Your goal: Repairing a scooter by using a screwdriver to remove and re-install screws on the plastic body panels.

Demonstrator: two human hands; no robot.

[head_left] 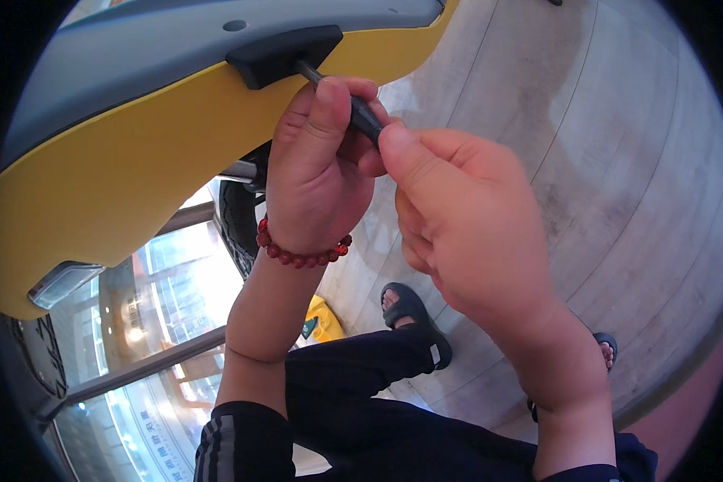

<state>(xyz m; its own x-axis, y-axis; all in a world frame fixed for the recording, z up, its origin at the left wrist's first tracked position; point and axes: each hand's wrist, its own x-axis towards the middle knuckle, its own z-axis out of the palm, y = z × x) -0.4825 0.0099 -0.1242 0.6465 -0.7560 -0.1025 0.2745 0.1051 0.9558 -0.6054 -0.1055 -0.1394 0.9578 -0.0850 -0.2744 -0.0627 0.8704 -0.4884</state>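
Note:
A screwdriver (365, 119) with a dark handle points up and left. Its shaft reaches a black angular block (279, 53) on the edge of a yellow and grey vehicle body panel (104, 185); where the tip sits cannot be made out. Around the shaft and front of the handle curl the fingers of my left hand (321, 161), palm turned up. Thumb and forefinger of my right hand (474, 201) pinch the back end of the handle, the other fingers folded in. A red bead bracelet (301, 259) circles my left wrist.
Below the panel are a black tyre (237, 221) and a clear lamp (64, 283). Bright glass panes (169, 281) stand at the left. A yellow object (323, 321) lies by my leg. My sandalled foot (414, 321) rests on the grey plank floor (602, 177).

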